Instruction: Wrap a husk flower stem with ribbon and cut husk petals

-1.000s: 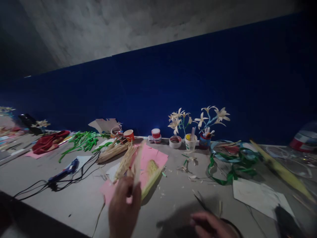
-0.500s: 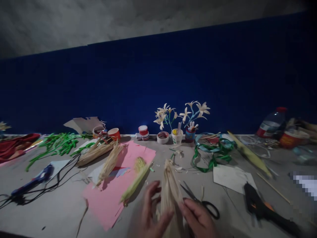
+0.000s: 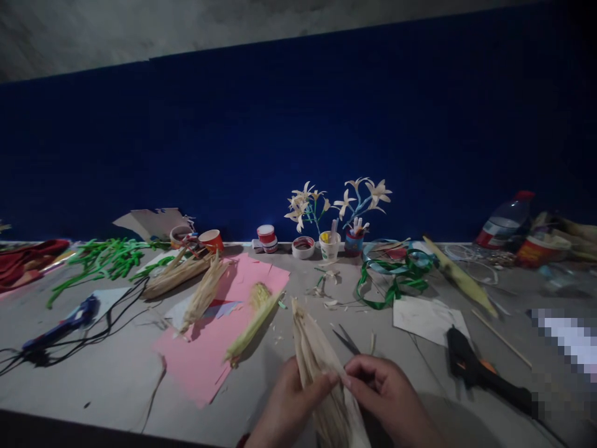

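Note:
A dried corn husk point(image 3: 311, 345), pale and pointed at its far end, stands before me in both hands. My left hand point(image 3: 290, 401) is closed round its left side, with the thumb lying across the front. With thumb and forefinger my right hand point(image 3: 387, 389) pinches the husk's right edge. The fingertips of both hands nearly meet there. Just beyond my right hand lie the scissors point(image 3: 346, 341), their handles hidden behind it. To the left, a greenish corn husk point(image 3: 254, 326) rests on pink paper point(image 3: 193, 367).
A black glue gun point(image 3: 485, 373) lies at the right, a blue glue gun point(image 3: 63, 330) with cords at the left. Green ribbon point(image 3: 394, 292), husk flowers point(image 3: 303, 202) in cups and a tilted plastic bottle point(image 3: 506, 218) stand or lie further back. More dried husks point(image 3: 205, 292) lie left of centre.
My right hand has shifted along the husk's edge to a pinch near my left thumb. My left fingers have closed round the husk, which now leans left. The view has tilted down slightly.

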Action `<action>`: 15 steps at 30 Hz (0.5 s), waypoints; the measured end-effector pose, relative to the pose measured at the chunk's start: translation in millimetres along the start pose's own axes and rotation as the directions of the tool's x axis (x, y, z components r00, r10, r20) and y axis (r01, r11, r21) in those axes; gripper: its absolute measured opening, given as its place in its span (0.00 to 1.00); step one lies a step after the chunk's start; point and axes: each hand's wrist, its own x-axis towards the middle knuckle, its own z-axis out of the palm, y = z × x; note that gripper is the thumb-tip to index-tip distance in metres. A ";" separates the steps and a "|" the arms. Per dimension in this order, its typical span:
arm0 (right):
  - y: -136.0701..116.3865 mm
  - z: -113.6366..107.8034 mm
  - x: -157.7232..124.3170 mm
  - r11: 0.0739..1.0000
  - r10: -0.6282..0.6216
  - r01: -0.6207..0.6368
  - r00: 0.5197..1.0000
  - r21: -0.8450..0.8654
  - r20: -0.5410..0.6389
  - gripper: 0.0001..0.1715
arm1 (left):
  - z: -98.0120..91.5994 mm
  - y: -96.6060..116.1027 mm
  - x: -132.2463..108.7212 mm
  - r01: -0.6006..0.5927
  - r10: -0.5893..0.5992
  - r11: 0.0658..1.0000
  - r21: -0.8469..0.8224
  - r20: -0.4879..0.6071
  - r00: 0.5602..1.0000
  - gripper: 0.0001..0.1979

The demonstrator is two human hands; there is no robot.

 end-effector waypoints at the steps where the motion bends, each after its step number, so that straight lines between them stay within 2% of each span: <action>1: 0.2 0.5 -0.1 1.000 0.011 -0.011 1.000 -0.016 0.008 0.11 | 0.1 0.2 0.4 -0.004 0.003 1.000 0.001 0.014 1.000 0.23; 6: 1.1 0.5 0.1 0.990 0.029 -0.021 0.998 -0.138 0.053 0.10 | 0.3 11.9 3.3 -0.072 0.060 0.995 0.062 0.167 0.984 0.13; 11: -2.2 -5.2 2.5 0.928 -0.097 0.096 0.995 -0.360 0.017 0.09 | 2.3 18.1 4.6 -0.079 0.045 0.973 0.217 0.156 0.987 0.09; 15: -6.1 -7.8 1.6 0.853 -0.155 0.142 0.988 -0.502 0.017 0.09 | 3.2 21.2 4.7 -0.055 0.008 0.956 0.287 0.161 0.987 0.07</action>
